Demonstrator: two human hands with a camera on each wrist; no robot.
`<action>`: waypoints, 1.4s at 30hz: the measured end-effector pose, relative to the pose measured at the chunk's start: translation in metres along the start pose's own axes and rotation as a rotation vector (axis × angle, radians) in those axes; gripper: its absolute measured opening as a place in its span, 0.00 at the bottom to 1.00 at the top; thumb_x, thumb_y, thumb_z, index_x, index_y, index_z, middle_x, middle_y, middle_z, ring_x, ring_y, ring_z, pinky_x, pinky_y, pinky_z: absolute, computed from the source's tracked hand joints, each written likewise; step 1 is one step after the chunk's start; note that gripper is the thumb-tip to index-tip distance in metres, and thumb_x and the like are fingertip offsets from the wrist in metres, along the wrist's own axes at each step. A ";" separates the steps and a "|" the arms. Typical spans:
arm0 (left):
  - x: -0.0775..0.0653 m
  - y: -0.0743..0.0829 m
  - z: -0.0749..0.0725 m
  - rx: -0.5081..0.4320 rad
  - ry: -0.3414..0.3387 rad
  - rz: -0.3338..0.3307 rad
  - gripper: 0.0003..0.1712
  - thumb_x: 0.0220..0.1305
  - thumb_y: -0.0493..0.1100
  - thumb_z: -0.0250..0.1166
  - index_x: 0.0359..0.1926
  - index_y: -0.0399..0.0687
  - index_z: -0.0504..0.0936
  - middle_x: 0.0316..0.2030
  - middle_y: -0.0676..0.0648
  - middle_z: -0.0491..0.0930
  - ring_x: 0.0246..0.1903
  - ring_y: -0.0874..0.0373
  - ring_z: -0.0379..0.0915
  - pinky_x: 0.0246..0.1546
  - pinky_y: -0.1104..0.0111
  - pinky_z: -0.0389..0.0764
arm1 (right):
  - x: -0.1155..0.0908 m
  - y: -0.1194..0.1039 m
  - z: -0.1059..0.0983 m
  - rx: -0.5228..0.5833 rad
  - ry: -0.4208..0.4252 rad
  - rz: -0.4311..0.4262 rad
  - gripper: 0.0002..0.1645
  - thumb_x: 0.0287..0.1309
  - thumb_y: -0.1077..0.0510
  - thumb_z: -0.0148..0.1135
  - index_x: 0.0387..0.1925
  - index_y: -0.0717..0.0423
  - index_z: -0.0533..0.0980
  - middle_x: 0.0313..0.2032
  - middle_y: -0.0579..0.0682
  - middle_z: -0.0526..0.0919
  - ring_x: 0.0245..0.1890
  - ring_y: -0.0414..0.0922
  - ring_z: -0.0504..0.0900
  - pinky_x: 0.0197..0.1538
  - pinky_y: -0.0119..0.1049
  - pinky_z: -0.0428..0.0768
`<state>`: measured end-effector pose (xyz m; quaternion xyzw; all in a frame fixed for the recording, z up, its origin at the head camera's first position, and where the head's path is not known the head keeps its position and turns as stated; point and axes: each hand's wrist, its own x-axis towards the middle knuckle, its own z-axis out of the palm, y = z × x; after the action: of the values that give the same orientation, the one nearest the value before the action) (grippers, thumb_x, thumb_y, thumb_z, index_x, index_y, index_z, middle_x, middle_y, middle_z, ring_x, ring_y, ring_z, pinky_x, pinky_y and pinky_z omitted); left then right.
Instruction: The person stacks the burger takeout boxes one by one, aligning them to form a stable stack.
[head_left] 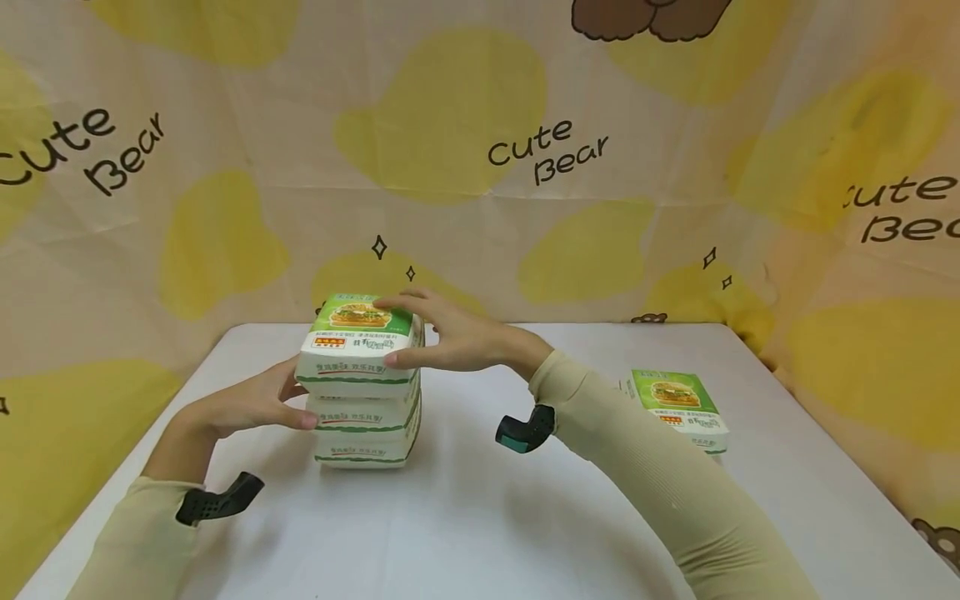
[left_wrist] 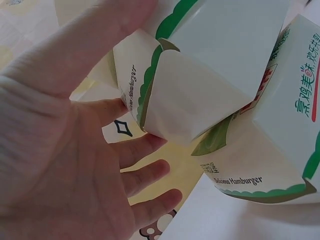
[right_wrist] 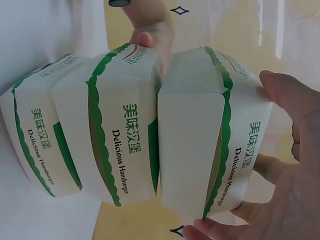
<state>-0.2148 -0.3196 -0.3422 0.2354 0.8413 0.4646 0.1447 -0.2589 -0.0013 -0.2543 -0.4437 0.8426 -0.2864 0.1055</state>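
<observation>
Three white-and-green paper hamburger boxes stand stacked on the left part of the table. My right hand (head_left: 472,337) grips the top box (head_left: 352,364), thumb on its near side and fingers over the far part. In the right wrist view, the fingertips and thumb span that box's lid. Lower down on the left, my left hand (head_left: 243,404) holds the middle box (head_left: 351,414), its thumb at the near corner and its fingers round the far side. Beneath both, the bottom box (head_left: 363,452) rests on the table; neither hand touches it.
Another hamburger box (head_left: 675,400) lies on the right of the white table (head_left: 480,508), partly overlapped by my right sleeve (head_left: 645,458). Behind the table hangs a yellow-patterned cloth (head_left: 450,108). Dark wrist devices (head_left: 528,429) sit on both sleeves.
</observation>
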 end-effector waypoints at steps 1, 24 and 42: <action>0.000 0.000 0.000 0.004 0.002 0.003 0.51 0.55 0.37 0.72 0.75 0.44 0.54 0.65 0.44 0.73 0.68 0.28 0.62 0.55 0.48 0.76 | 0.000 0.000 0.000 0.002 -0.004 0.005 0.47 0.61 0.39 0.64 0.78 0.35 0.56 0.78 0.48 0.50 0.76 0.49 0.56 0.73 0.57 0.65; -0.001 0.001 0.000 0.010 -0.024 0.046 0.45 0.57 0.37 0.71 0.73 0.44 0.59 0.61 0.56 0.77 0.62 0.58 0.71 0.60 0.42 0.69 | 0.002 -0.003 0.004 0.032 -0.020 0.021 0.50 0.60 0.39 0.65 0.78 0.33 0.53 0.81 0.48 0.41 0.81 0.53 0.47 0.75 0.62 0.59; -0.001 0.003 0.000 -0.004 -0.030 0.035 0.45 0.58 0.37 0.72 0.73 0.44 0.59 0.60 0.56 0.79 0.60 0.64 0.73 0.61 0.43 0.69 | 0.002 -0.002 0.008 0.055 -0.014 0.025 0.50 0.59 0.38 0.65 0.78 0.31 0.52 0.81 0.47 0.39 0.80 0.55 0.47 0.74 0.64 0.59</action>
<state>-0.2134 -0.3192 -0.3396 0.2565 0.8340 0.4651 0.1496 -0.2554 -0.0070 -0.2592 -0.4320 0.8392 -0.3049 0.1272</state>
